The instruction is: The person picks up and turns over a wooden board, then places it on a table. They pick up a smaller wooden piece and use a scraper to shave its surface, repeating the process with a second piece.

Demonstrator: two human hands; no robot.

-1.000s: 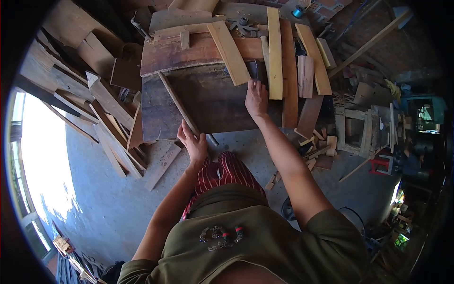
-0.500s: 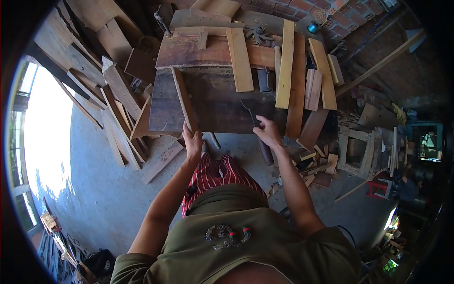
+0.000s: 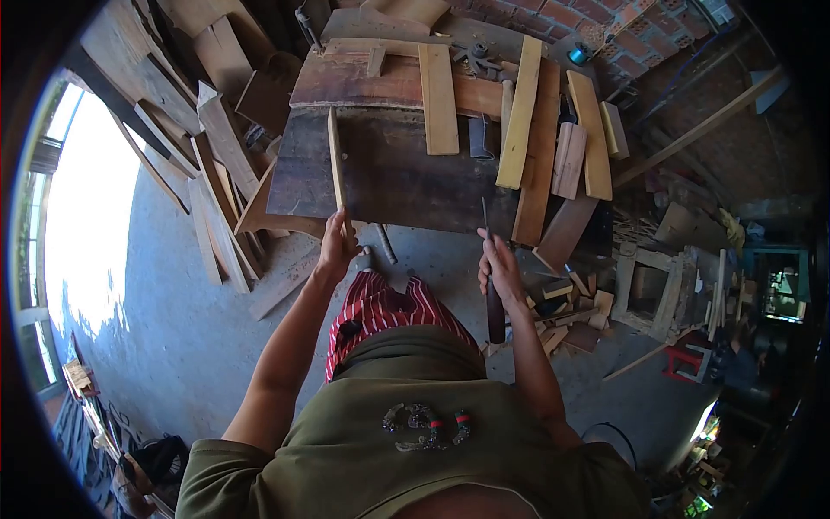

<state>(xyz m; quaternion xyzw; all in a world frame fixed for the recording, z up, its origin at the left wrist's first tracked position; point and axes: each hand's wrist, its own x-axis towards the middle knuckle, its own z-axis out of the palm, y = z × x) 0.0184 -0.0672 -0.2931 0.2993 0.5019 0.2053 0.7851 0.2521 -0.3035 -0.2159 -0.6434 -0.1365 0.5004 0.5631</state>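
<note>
My left hand (image 3: 339, 245) is closed on the near end of a narrow wooden board (image 3: 336, 164), which stands on edge over the dark left part of the workbench (image 3: 406, 177). A thin-bladed tool with a long dark handle (image 3: 495, 313) is in my right hand (image 3: 501, 268), just off the bench's front edge. Its blade points away from me. The tool's exact kind cannot be made out. Right of the blade lie a yellow board (image 3: 520, 117) and a brown board (image 3: 538, 156). A dark curled piece (image 3: 482, 138) rests near them.
Planks (image 3: 226, 147) lean in a pile at the left. Wood offcuts (image 3: 562, 316) lie on the floor at the right, beside a wooden frame (image 3: 644, 290) and a red stool (image 3: 687, 362). A blue spool (image 3: 578, 54) sits at the bench's back right, near a brick wall (image 3: 553, 17).
The board in my left hand has turned more upright on its edge, and its near end has shifted left. My right hand has come closer to my body, with the blade now pointing straighter ahead.
</note>
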